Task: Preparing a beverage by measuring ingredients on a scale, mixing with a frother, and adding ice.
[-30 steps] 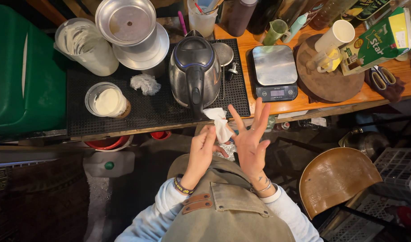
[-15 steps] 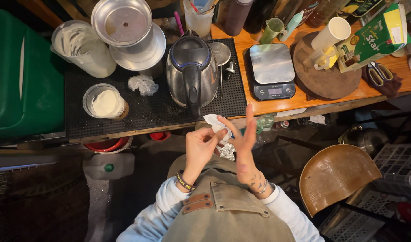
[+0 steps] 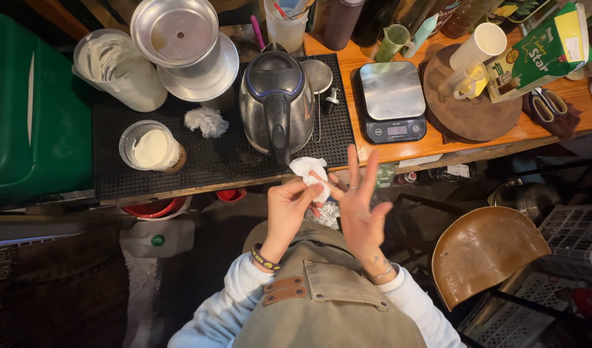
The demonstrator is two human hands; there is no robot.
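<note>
Left hand (image 3: 289, 207) is pinching a white tissue (image 3: 311, 173) against the right hand (image 3: 360, 207), fingers splayed and released, near the steel kettle (image 3: 275, 103).

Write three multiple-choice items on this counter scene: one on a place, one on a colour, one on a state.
1. Where does the kettle stand?
A. on the black mat
B. on the scale
C. on the stool

2. What colour is the wad pinched by the left hand?
A. red
B. white
C. green

3. How are the right hand's fingers?
A. spread open
C. gripping scissors
B. curled in a fist

Key: 1 A, the kettle sits on the mat; 2 B, the wad is white; 3 A, the fingers fan out, holding nothing.
</note>
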